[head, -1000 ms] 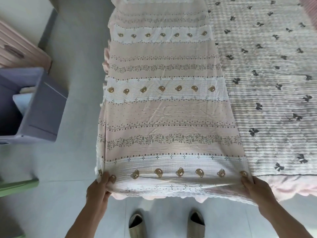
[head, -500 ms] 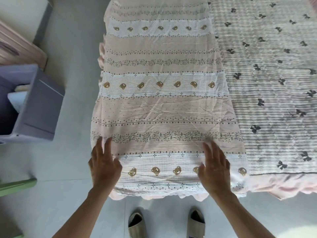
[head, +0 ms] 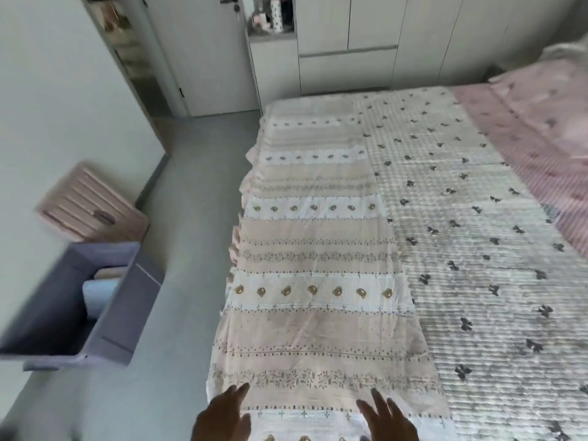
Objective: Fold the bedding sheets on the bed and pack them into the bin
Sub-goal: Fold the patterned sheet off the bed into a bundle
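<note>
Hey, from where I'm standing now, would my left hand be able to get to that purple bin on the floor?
Probably not without stepping over. The left hand rests on the striped sheet, and bare floor separates it from the purple bin; nothing blocks the path.

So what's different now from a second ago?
Both hands let go of the near edge of the striped sheet, which they were pinching a second ago. The left hand and right hand now lie flat on it with fingers straight. The view has tilted up. The sheet stays spread on the bed, the purple bin beside it.
</note>
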The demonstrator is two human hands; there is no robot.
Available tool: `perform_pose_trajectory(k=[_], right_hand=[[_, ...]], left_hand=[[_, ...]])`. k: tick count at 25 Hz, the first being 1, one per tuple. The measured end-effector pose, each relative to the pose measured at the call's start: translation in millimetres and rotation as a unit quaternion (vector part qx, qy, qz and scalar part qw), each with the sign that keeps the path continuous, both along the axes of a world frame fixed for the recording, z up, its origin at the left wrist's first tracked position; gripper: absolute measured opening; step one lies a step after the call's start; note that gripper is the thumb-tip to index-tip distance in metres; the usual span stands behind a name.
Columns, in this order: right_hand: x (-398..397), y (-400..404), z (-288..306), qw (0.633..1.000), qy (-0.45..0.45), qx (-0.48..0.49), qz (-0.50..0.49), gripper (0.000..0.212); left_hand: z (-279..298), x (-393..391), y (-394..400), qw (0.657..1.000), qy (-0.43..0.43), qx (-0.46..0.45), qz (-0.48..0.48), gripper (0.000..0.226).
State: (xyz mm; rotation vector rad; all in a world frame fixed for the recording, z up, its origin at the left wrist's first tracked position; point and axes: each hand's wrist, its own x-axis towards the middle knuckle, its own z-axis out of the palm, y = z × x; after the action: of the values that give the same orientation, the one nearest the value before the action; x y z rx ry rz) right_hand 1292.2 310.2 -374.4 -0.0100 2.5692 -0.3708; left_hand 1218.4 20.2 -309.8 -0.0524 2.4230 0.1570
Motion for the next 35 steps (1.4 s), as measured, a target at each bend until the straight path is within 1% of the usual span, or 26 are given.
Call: perform_pose_trajectory(k=[1, 2, 3, 4, 5, 8, 11, 14, 15, 17, 20, 22, 24, 26, 27, 29, 30, 32, 33, 35], right_hand=[[-11.3, -2.8, 23.7, 0.999, 0.051, -0.016, -0.009, 0.07], [-26.8, -11.1, 66.4, 0.997, 0.079, 0.001, -0.019, 0.072], [-39.8, -25.9, 120.6, 0.998, 0.064, -0.021, -0.011, 0.076], [-50.8, -41.2, 163.5, 0.994, 0.103, -0.035, -0.022, 0.075], [-54.0, -57.5, 193.6, 0.992, 0.115, -0.042, -0.01, 0.071], [-77.9, -100.2, 260.6, 0.986, 0.138, -0.087, -0.037, 0.064], [-111.6, -157.0, 293.0, 0.979, 0.162, -0.113, -0.058, 0.062], [-156.0, -227.8, 299.3, 0.968, 0.196, -0.128, -0.088, 0.062], [-168.1, -247.9, 302.2, 0.967, 0.186, -0.134, -0.106, 0.061], [-197.0, -296.4, 302.2, 0.965, 0.168, -0.151, -0.13, 0.061], [-236.4, -362.3, 319.9, 0.962, 0.166, -0.177, -0.122, 0.063], [-270.9, -384.4, 325.2, 0.959, 0.163, -0.191, -0.132, 0.063], [-299.9, -384.4, 320.0, 0.955, 0.161, -0.195, -0.156, 0.059], [-332.9, -379.2, 307.4, 0.951, 0.148, -0.189, -0.194, 0.063], [-350.8, -376.3, 301.8, 0.948, 0.148, -0.184, -0.212, 0.062], [-390.4, -372.4, 291.7, 0.938, 0.157, -0.173, -0.255, 0.052], [-417.5, -368.4, 288.1, 0.933, 0.185, -0.162, -0.264, 0.05], [-469.6, -360.6, 284.5, 0.917, 0.225, -0.166, -0.285, 0.055], [-503.5, -356.0, 290.3, 0.919, 0.2, -0.176, -0.289, 0.06], [-573.3, -351.1, 292.6, 0.925, 0.17, -0.184, -0.287, 0.051]], left_hand=[[35.4, -6.2, 9.3, 0.999, 0.04, 0.023, 0.006, 0.08], [69.9, -10.4, 15.7, 0.996, 0.073, 0.046, 0.018, 0.078], [100.4, -15.2, 17.8, 0.992, 0.103, 0.072, 0.031, 0.072], [126.3, -22.4, 13.2, 0.985, 0.137, 0.098, 0.043, 0.067], [150.1, -30.1, 5.6, 0.979, 0.156, 0.116, 0.056, 0.064], [199.2, -60.8, -21.6, 0.962, 0.201, 0.171, 0.072, 0.062], [230.1, -100.8, -69.7, 0.946, 0.236, 0.216, 0.051, 0.061], [247.0, -143.8, -135.8, 0.938, 0.249, 0.242, 0.01, 0.062], [251.0, -154.6, -152.9, 0.936, 0.249, 0.248, -0.002, 0.062], [257.0, -172.9, -200.1, 0.936, 0.239, 0.259, 0.002, 0.064], [266.4, -209.6, -264.5, 0.938, 0.232, 0.257, 0.001, 0.064], [273.4, -243.7, -291.3, 0.939, 0.232, 0.255, -0.006, 0.064], [276.0, -279.7, -297.4, 0.94, 0.227, 0.253, -0.019, 0.064], [270.9, -324.4, -291.2, 0.943, 0.214, 0.254, -0.032, 0.065], [267.4, -349.8, -285.0, 0.945, 0.203, 0.253, -0.048, 0.065], [261.0, -403.4, -268.3, 0.949, 0.173, 0.249, -0.081, 0.066], [258.4, -435.6, -259.3, 0.949, 0.17, 0.249, -0.092, 0.066], [258.1, -497.4, -245.3, 0.949, 0.168, 0.248, -0.099, 0.066], [258.2, -534.3, -238.2, 0.95, 0.169, 0.247, -0.092, 0.066], [258.4, -608.1, -230.2, 0.95, 0.173, 0.243, -0.087, 0.065]])
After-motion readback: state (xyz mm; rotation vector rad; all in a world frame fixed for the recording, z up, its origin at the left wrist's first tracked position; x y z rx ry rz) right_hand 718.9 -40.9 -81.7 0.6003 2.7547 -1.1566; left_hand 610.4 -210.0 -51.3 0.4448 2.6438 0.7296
